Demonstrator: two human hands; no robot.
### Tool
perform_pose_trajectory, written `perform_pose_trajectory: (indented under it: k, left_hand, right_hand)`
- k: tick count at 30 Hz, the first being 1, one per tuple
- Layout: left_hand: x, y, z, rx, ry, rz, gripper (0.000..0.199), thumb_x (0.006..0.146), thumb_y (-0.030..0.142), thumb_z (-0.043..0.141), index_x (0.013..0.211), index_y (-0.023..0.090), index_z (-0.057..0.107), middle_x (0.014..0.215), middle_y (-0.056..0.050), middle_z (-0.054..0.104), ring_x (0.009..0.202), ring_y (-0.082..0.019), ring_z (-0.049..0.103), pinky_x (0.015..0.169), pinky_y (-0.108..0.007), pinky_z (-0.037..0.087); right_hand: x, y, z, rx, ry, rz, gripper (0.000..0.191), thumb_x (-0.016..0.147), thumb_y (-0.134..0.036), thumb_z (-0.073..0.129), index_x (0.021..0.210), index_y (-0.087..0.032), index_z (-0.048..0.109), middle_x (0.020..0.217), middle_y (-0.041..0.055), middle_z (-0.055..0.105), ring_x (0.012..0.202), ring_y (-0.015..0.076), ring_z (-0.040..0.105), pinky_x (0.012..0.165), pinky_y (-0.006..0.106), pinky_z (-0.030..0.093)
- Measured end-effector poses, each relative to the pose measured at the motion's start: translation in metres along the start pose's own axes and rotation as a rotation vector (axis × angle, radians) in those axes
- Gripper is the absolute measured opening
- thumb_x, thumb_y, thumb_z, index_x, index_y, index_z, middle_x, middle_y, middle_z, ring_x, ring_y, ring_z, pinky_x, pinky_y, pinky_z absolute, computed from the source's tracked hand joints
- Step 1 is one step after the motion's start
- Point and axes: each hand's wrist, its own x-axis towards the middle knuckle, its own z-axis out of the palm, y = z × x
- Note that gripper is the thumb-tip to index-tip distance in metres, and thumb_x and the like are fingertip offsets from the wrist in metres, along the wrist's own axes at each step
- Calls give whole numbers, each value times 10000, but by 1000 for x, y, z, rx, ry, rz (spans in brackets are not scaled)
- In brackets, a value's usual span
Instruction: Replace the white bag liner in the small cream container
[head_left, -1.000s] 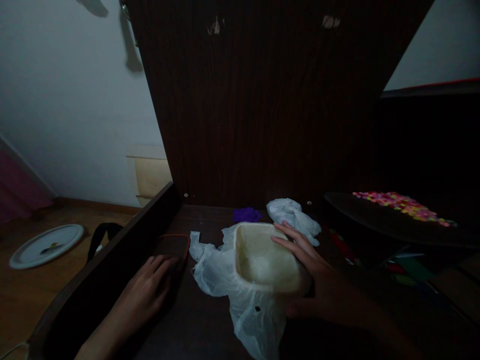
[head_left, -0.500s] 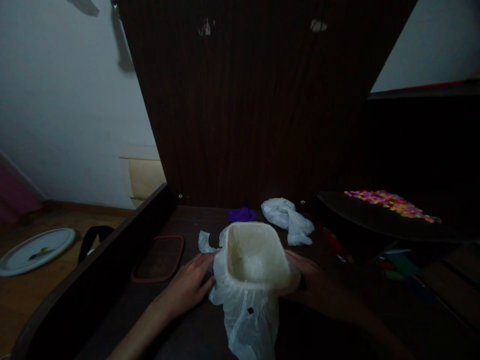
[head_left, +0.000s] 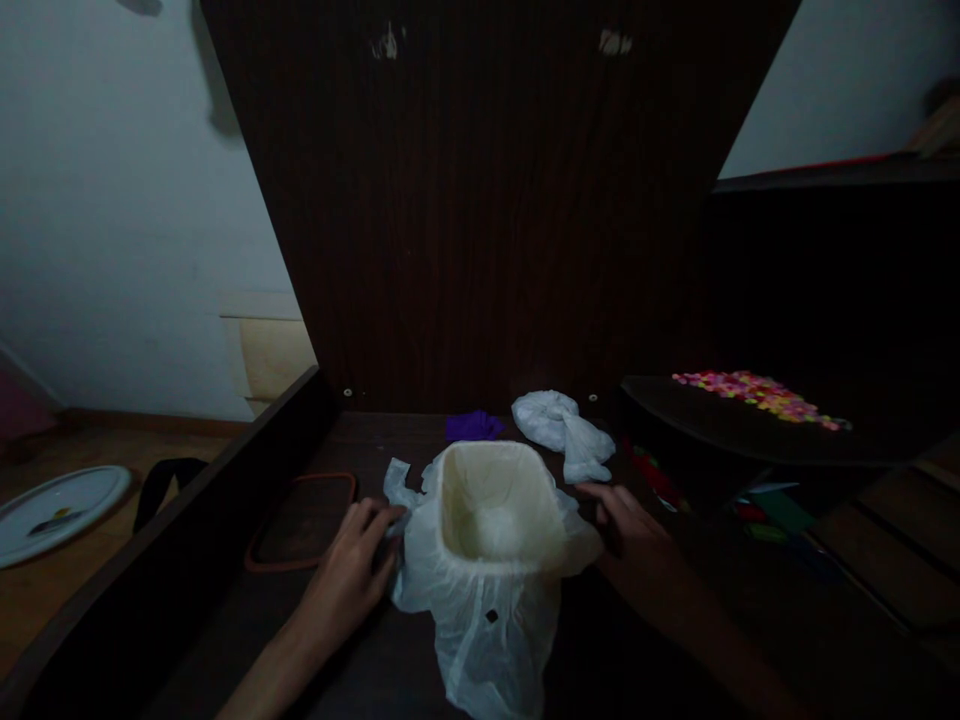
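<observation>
A square bin (head_left: 499,505) stands on the dark surface, lined with a thin white bag (head_left: 491,625) folded over its rim and hanging down its front. My left hand (head_left: 358,560) is at the bin's left side, its fingers closed on the loose edge of the bag. On the right, my right hand (head_left: 630,530) is just off the bin with its fingers apart and nothing visible in it. A reddish-brown square frame (head_left: 279,566) lies left of my left hand.
Behind the bin lie a purple cloth (head_left: 474,426) and a knotted white bag (head_left: 551,420). A raised wooden edge (head_left: 187,520) runs along the left. Colourful small pieces (head_left: 757,393) lie on a dark shelf at right. A white lid-like disc (head_left: 64,510) is on the floor.
Both hands have moved outward from the bin's sides. The bag edge at the left is drawn out further, and my right hand has come away from the bin. The view has shifted slightly.
</observation>
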Motion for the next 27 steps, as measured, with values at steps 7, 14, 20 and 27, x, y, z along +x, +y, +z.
perform_pose_trajectory:
  k: [7,14,20,27]
  left_hand:
    - [-35,17,0,80,-6,-81,239,912,317,570,692,226,572,745,-36,626,737,-231,635,907,-444,553]
    - [-43,21,18,64,-91,-3,335,963,282,535,1280,253,638,1232,-115,697,1131,-304,646,934,-455,575]
    - [-34,15,32,61,-129,12,588,934,253,542,1509,252,416,1394,-130,627,1296,-344,559,1024,-519,529]
    - [-6,18,23,135,-162,-169,203,852,288,589,1007,202,690,1043,-120,722,1011,-336,678,998,-546,522]
  right_hand:
    - [-7,3,1,34,-276,111,341,940,-470,448,754,-249,630,736,71,736,705,297,715,646,409,536]
    - [-21,3,27,430,-183,115,638,969,-658,407,1407,-219,557,1451,132,594,1426,336,458,1175,549,361]
    - [-20,18,45,410,-158,129,733,937,-633,506,1529,-214,401,1489,156,548,1419,341,465,1174,584,352]
    - [-12,34,60,331,-110,51,570,940,-599,463,1345,-232,624,1332,157,658,1281,341,590,1092,575,450]
